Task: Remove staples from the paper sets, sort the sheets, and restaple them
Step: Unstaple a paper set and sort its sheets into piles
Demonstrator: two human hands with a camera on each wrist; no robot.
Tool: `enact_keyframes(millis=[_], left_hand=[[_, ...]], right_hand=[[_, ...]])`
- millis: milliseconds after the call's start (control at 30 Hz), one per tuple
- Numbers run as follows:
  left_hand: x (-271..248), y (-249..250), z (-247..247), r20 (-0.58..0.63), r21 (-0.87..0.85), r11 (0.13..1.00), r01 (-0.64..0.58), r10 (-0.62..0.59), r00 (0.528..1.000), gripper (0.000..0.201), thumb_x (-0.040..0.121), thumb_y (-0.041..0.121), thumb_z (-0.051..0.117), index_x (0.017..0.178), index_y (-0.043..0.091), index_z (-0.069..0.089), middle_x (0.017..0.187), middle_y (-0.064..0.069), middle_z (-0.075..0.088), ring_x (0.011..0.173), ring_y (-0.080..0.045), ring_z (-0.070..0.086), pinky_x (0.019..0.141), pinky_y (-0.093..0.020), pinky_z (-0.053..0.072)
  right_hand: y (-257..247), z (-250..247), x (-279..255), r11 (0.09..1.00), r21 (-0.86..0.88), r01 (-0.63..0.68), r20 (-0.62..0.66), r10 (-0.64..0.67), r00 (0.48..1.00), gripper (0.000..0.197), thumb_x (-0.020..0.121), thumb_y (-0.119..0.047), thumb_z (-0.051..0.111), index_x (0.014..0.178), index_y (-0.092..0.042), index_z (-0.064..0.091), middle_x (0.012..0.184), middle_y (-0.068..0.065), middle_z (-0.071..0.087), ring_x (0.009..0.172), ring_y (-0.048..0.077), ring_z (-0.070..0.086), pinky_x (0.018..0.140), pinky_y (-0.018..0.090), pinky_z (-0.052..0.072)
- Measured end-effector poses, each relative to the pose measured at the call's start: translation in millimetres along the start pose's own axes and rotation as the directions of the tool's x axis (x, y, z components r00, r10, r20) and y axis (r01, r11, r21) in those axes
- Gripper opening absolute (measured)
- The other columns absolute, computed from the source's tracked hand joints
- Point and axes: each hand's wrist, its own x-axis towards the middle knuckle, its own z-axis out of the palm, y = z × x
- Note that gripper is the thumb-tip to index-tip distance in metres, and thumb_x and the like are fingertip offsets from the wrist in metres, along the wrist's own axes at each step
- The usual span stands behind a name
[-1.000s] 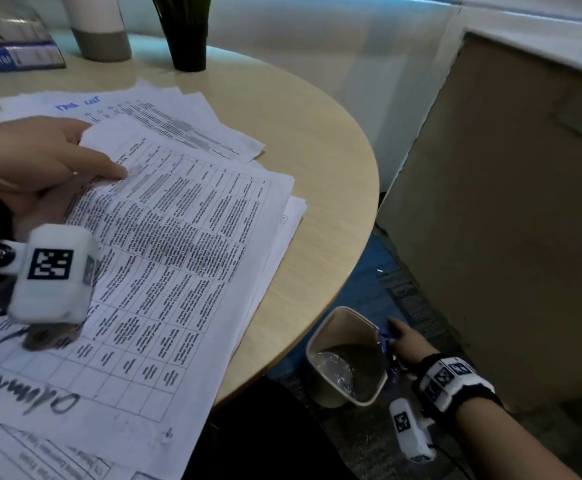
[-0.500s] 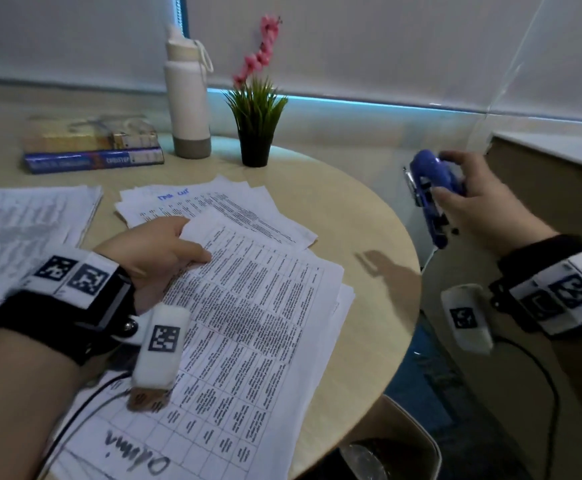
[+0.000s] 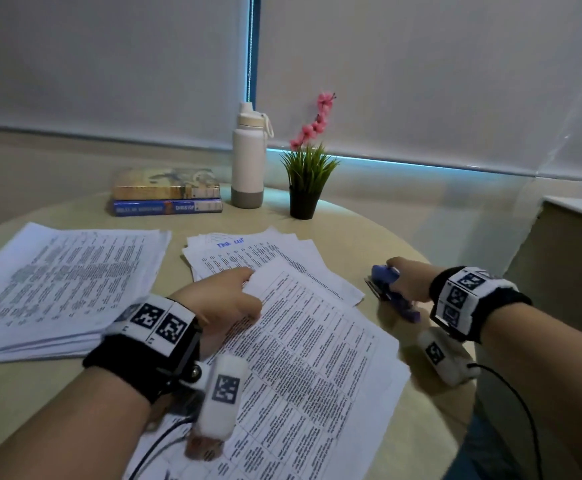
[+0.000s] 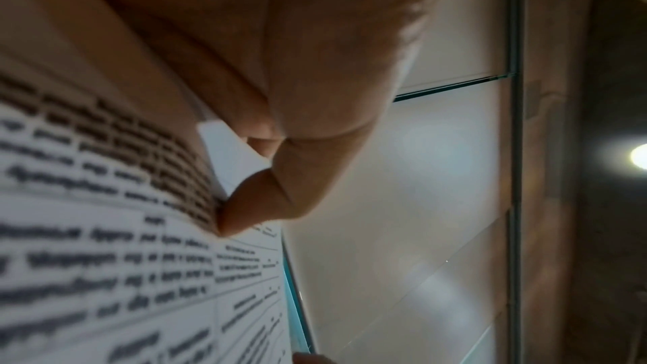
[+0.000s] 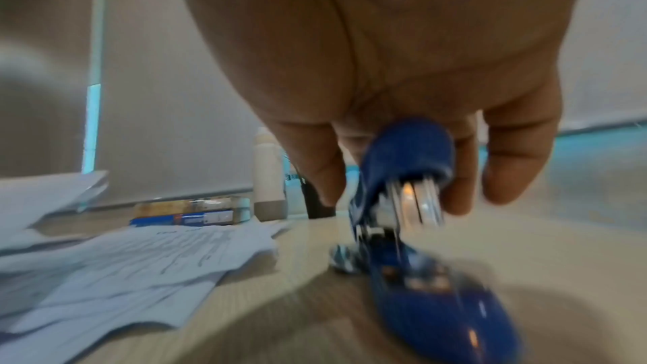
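Observation:
A set of printed table sheets [image 3: 303, 358] lies in front of me on the round table [image 3: 379, 244]. My left hand [image 3: 234, 296] pinches the far corner of its top sheet [image 4: 224, 159], thumb and finger curled on the paper. My right hand [image 3: 403, 282] grips a blue stapler [image 3: 391, 292] from above, right of the sheets, low over the tabletop. In the right wrist view the stapler [image 5: 413, 204] hangs open, its base down at the table. A second paper pile [image 3: 248, 258] lies under and beyond the set.
A thick paper stack [image 3: 57, 282] lies at the left. Two books [image 3: 166, 199], a white bottle [image 3: 248, 161] and a potted plant [image 3: 308, 181] stand at the table's far side. A beige cabinet [image 3: 566, 254] stands at the right.
My right hand came up from the bin on the floor with the blue stapler and lowered it to the table right of the sheets. My left hand stayed on the sheet corner.

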Motion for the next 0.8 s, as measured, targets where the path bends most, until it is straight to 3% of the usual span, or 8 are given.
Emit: enact_keyframes(millis=[133,200,300,367,500,600,700,800], left_hand=[[-10,13,4,0.053,0.072,0.991,-0.111,0.108,0.993,0.06,0.063,-0.003,0.063,0.118,0.019,0.06,0.111,-0.013,0.072,0.104,-0.035,0.068,0.095,-0.061,0.048],[-15,21,7,0.036,0.042,0.984,-0.171,0.17,0.985,0.06,0.069,-0.009,0.061,0.122,0.019,0.057,0.111,-0.012,0.072,0.104,-0.032,0.068,0.096,-0.059,0.048],[-23,38,11,-0.039,0.181,0.942,-0.283,0.294,0.955,0.056,0.071,0.0,0.065,0.118,0.028,0.057,0.107,-0.003,0.072,0.098,-0.024,0.07,0.09,-0.055,0.053],[-31,47,12,-0.119,0.371,0.868,-0.33,0.396,0.91,0.057,0.077,0.01,0.068,0.125,0.037,0.05,0.111,0.006,0.067,0.1,-0.017,0.067,0.09,-0.05,0.054],[-50,53,5,-0.388,0.745,0.63,-0.219,0.677,0.625,0.073,0.081,0.035,0.07,0.143,0.037,0.032,0.143,0.005,0.043,0.133,-0.02,0.037,0.111,-0.05,0.029],[-58,50,-2,-0.555,0.658,0.723,-0.21,0.655,0.513,0.092,0.078,0.037,0.075,0.151,0.03,0.02,0.162,-0.002,0.013,0.15,-0.023,0.005,0.119,-0.055,0.008],[-60,48,3,-0.685,0.283,0.889,-0.36,0.45,0.573,0.107,0.075,0.032,0.08,0.154,0.028,0.006,0.16,0.0,0.013,0.147,-0.022,0.017,0.118,-0.051,0.017],[-56,51,21,-0.513,-0.375,0.844,-0.384,0.156,0.844,0.083,0.077,0.022,0.078,0.144,0.023,0.029,0.136,0.004,0.051,0.123,-0.018,0.051,0.1,-0.041,0.041]], right_hand=[[-24,-23,-37,0.955,0.263,0.135,-0.093,-0.114,0.989,0.071,0.081,-0.058,0.059,0.138,-0.018,0.041,0.136,0.006,0.053,0.122,0.026,0.051,0.103,0.035,0.037],[-38,-32,-60,0.728,0.664,0.171,0.113,-0.324,0.939,0.087,0.058,-0.067,0.074,0.127,-0.019,0.053,0.125,0.005,0.063,0.113,0.025,0.06,0.103,0.042,0.042],[-45,-31,-81,0.567,0.816,0.114,0.262,-0.538,0.801,0.048,0.064,-0.026,0.08,0.108,-0.013,0.066,0.109,0.019,0.069,0.098,0.038,0.067,0.092,0.056,0.049],[-47,-30,-89,0.562,0.804,0.194,0.137,-0.493,0.859,0.026,0.066,-0.015,0.073,0.092,-0.014,0.073,0.099,0.019,0.072,0.09,0.039,0.069,0.089,0.06,0.049],[-42,-31,-107,0.379,0.855,0.354,-0.237,-0.322,0.917,0.02,0.07,-0.017,0.069,0.089,-0.015,0.074,0.093,0.012,0.075,0.089,0.039,0.069,0.089,0.056,0.051],[-45,-25,-131,0.022,0.896,0.443,-0.431,-0.19,0.882,0.021,0.086,0.002,0.057,0.098,-0.009,0.069,0.097,0.013,0.074,0.093,0.036,0.069,0.079,0.043,0.057],[-53,-15,-153,-0.261,0.842,0.472,-0.506,-0.077,0.859,0.026,0.089,0.004,0.05,0.107,-0.007,0.065,0.104,0.014,0.072,0.094,0.031,0.07,0.076,0.037,0.057],[-62,-1,-166,-0.424,0.791,0.442,-0.506,-0.045,0.862,0.031,0.092,0.002,0.044,0.117,-0.009,0.06,0.111,0.011,0.07,0.101,0.026,0.068,0.076,0.03,0.056]])
